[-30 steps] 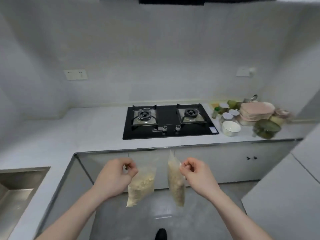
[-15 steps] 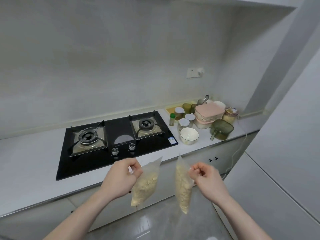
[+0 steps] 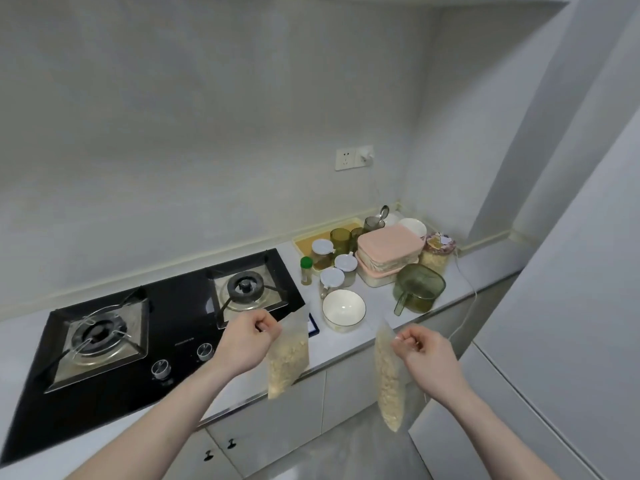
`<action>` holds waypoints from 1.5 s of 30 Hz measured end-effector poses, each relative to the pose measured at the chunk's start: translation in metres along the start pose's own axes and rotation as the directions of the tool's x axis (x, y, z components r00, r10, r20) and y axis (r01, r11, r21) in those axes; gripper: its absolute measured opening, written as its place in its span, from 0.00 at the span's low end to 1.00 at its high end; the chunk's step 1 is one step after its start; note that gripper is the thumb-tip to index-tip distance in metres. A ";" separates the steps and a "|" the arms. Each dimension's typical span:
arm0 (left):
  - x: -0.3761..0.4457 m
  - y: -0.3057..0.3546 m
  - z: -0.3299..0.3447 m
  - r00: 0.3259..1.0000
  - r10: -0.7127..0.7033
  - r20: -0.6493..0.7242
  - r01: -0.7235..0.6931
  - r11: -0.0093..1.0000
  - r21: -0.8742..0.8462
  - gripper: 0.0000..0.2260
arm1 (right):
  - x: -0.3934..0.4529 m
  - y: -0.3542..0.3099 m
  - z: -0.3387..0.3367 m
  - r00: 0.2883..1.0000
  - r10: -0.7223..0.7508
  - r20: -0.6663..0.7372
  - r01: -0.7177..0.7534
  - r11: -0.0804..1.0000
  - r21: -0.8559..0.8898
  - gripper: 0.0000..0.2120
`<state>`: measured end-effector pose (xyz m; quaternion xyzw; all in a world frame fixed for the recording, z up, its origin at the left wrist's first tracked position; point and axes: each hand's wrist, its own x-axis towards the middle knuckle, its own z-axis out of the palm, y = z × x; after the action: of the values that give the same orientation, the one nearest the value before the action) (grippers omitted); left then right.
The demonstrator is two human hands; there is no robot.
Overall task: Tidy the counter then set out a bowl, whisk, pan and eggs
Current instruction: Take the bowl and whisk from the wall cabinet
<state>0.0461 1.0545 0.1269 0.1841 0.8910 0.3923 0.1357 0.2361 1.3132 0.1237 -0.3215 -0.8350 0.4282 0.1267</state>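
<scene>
Both forearms reach forward, hands raised at the desk [image 3: 332, 344] edge. The left hand [image 3: 247, 337] pinches the top of one clear bag of pale flakes [image 3: 289, 355] in curled fingers, just left of the white bowl [image 3: 343, 309]. The right hand [image 3: 427, 355] pinches a second bag [image 3: 389, 379], hanging below and right of the bowl. Two bags, one bowl, two burners on the hob [image 3: 145, 334].

No text is readable. The black hob [image 3: 180, 306] bears a small pale wordmark near its knobs and a blue sticker [image 3: 314, 325], both too blurred to read.
</scene>
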 end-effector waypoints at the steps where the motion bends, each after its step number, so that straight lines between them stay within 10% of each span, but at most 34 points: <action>1: 0.012 0.004 0.008 1.000 -0.023 -0.006 0.023 1.000 -0.012 0.07 | 0.016 0.005 -0.006 1.000 -0.002 0.010 0.002 1.000 0.003 0.09; 17: 0.170 0.034 0.082 0.950 -0.276 -0.148 0.277 0.961 -0.012 0.06 | 0.230 0.041 -0.022 0.988 -0.027 0.155 0.037 0.998 -0.059 0.11; 45: 0.292 0.012 0.131 0.966 -0.246 -0.077 0.252 0.965 0.071 0.07 | 0.367 0.082 0.052 0.991 0.061 0.119 -0.023 0.955 -0.294 0.02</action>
<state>-0.1619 1.2736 0.0215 0.0627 0.9262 0.3419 0.1463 -0.0339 1.5521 0.0036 -0.3264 -0.8885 0.3223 0.0152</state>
